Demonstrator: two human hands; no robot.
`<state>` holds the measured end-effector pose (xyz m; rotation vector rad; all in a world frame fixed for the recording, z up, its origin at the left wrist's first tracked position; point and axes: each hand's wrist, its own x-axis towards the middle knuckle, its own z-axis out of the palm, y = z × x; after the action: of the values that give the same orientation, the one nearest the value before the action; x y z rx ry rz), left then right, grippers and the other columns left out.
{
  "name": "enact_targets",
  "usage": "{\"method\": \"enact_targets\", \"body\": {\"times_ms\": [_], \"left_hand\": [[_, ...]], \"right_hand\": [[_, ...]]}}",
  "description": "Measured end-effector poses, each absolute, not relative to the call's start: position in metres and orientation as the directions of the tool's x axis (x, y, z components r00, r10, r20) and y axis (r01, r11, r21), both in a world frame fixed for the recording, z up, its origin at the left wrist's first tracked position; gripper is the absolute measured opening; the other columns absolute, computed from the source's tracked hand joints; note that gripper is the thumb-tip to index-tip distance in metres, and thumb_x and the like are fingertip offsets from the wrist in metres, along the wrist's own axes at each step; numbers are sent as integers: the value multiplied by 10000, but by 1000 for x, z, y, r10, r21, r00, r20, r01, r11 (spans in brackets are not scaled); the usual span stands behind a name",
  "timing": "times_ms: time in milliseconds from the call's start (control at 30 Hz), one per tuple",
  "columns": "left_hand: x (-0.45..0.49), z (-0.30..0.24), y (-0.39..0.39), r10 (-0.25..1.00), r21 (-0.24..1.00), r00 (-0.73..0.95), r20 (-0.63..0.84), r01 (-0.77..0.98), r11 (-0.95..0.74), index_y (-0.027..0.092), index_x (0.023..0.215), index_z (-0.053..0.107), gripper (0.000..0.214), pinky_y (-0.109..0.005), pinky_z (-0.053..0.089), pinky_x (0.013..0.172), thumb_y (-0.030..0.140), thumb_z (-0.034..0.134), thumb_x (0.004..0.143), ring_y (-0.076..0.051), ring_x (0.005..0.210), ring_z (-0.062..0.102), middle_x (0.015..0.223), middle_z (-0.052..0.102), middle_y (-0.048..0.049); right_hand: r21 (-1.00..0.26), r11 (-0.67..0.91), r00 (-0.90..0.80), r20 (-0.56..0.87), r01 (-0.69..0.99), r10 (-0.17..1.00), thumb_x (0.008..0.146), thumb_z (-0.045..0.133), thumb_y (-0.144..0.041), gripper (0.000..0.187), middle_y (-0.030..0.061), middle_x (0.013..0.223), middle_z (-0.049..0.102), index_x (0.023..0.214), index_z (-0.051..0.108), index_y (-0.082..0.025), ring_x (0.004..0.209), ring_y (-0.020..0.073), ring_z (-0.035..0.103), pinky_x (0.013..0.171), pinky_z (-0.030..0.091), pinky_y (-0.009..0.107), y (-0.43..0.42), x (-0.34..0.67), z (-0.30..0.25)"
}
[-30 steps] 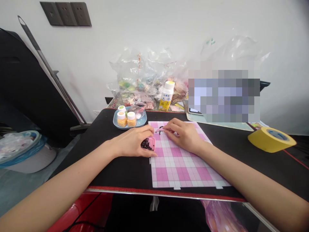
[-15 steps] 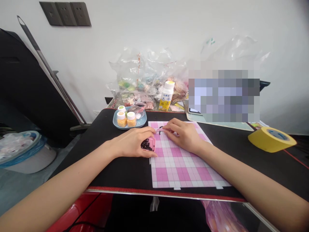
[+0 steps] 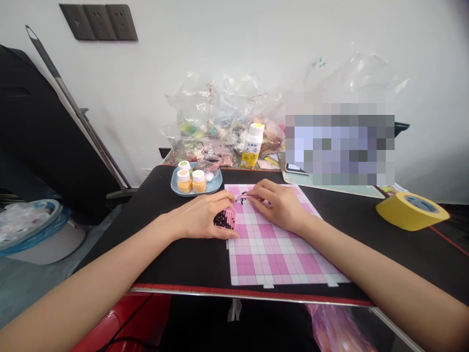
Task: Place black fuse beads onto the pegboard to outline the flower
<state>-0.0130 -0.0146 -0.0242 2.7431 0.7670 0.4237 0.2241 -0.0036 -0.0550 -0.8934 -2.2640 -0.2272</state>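
My left hand (image 3: pixel 200 215) is closed around a small pink ridged tray (image 3: pixel 230 214), fingers along its far side and thumb along the near side. Tiny black beads (image 3: pixel 222 221) lie in the tray. In my right hand (image 3: pixel 278 203) is a thin pink pair of tweezers (image 3: pixel 243 196), its tip pointing left. Under the tip, a small cluster of black beads (image 3: pixel 244 200) sits on the pink-and-white checked pegboard (image 3: pixel 278 266). The right fingers hide part of the tweezers, and the tip is too small to make out clearly.
A blue plate (image 3: pixel 176 188) with several small jars stands at the back left. Behind it are plastic bags (image 3: pixel 205 146) and a white-yellow bottle (image 3: pixel 252 146). A yellow tape roll (image 3: pixel 406 212) lies right. A bin (image 3: pixel 54 234) stands beside the black table mat (image 3: pixel 176 264).
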Motion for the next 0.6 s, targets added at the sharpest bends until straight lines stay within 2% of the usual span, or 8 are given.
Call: {"method": "enact_targets", "body": {"times_ms": [200,433,500,600], "left_hand": [[-13,-24,-14,532,334,818,218,450,-828,173,923,586,346,-388,466,907,478,653,773,-259,1075,568,1255,517,-116],[-12,-28,-11,576,342,767,281,481,-807,149,977,590,416,-371,474,832,515,630,784,-223,940,564,1062,537,-98],[-12,-29,-11,592,340,754,284,498,-798,139,984,586,428,-374,472,819,516,629,785,-219,915,557,1033,532,-95],[-10,-28,-12,620,343,735,275,527,-777,149,979,582,425,-376,472,801,524,628,784,-212,879,549,991,532,-79]], "right_hand": [[-96,746,-513,669,659,538,910,488,-260,191,57,866,640,920,656,-169,678,124,589,585,451,241,-5,223,-54],[-167,749,-278,859,641,429,888,519,-204,155,60,875,642,1001,624,-193,682,134,577,535,463,245,-8,223,-48],[-153,758,-297,857,634,421,892,518,-216,155,60,875,642,1007,621,-202,689,138,580,538,471,251,-9,223,-47],[-111,795,-443,780,597,441,908,499,-239,152,62,872,640,981,625,-193,712,138,592,575,487,255,-12,223,-47]]}}
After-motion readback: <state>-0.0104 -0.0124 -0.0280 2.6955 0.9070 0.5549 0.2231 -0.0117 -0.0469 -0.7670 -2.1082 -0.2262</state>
